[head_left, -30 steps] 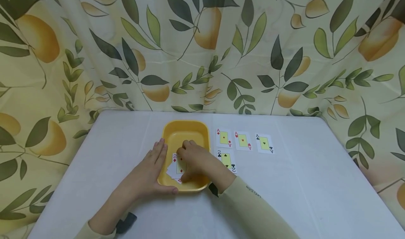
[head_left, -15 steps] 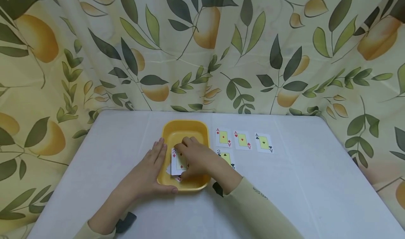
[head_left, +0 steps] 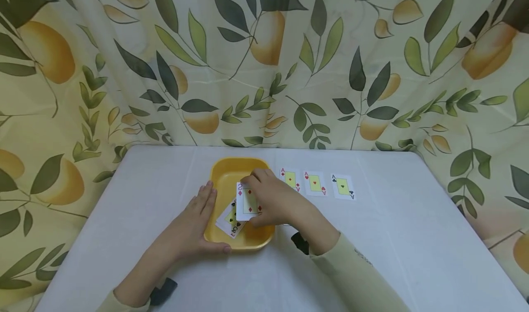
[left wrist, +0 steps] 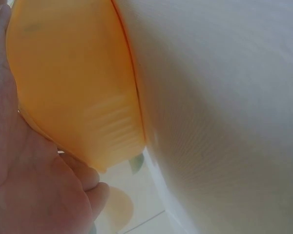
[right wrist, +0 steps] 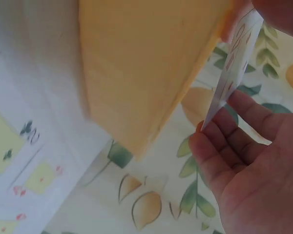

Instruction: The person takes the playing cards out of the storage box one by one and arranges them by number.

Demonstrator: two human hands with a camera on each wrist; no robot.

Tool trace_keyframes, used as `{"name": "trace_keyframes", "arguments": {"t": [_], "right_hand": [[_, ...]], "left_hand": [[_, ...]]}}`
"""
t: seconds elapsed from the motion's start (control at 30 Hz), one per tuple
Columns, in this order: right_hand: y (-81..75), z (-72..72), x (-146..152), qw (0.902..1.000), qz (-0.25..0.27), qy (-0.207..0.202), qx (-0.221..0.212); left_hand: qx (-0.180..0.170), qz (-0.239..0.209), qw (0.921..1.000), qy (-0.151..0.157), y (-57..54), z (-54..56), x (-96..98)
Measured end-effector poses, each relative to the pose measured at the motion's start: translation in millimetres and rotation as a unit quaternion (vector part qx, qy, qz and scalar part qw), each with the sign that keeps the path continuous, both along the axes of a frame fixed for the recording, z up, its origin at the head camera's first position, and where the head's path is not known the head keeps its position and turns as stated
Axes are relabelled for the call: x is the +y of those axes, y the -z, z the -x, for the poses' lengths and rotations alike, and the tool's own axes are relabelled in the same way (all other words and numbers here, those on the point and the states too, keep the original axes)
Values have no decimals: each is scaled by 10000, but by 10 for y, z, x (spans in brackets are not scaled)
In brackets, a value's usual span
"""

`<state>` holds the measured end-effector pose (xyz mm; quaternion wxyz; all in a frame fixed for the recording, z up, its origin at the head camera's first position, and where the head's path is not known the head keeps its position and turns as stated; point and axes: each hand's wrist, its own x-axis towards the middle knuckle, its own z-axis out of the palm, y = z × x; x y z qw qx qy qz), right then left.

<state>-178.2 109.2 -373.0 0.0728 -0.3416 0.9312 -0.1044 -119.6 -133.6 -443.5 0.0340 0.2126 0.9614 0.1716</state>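
- We find the card (head_left: 246, 202) pinched by its edges between thumb and fingers of the right hand (head_left: 274, 199), over the tray (head_left: 225, 174); its left part juts from the grip.
- We note a white face, yellow panel, red diamonds, index 2.
- Left hand (head_left: 190, 225): fingers straight along the tray's left rim.
- We count one tray, one held card, one black-pipped card (head_left: 227, 218) visible inside, three aces (head_left: 315, 183) and one two of clubs (right wrist: 2, 141) alongside.
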Motion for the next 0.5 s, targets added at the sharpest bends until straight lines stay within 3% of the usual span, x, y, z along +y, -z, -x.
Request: {"name": "trace_keyframes", "arguments": {"t": [0.27, 0.5], "right_hand": [[-95, -42, 181, 9994, -24, 347, -62], [-36, -42, 396, 9981, -150, 602, 70]], "left_hand": [[-39, 14, 10000, -40, -5, -3, -7], [-175, 12, 9998, -121, -8, -4, 12]]}}
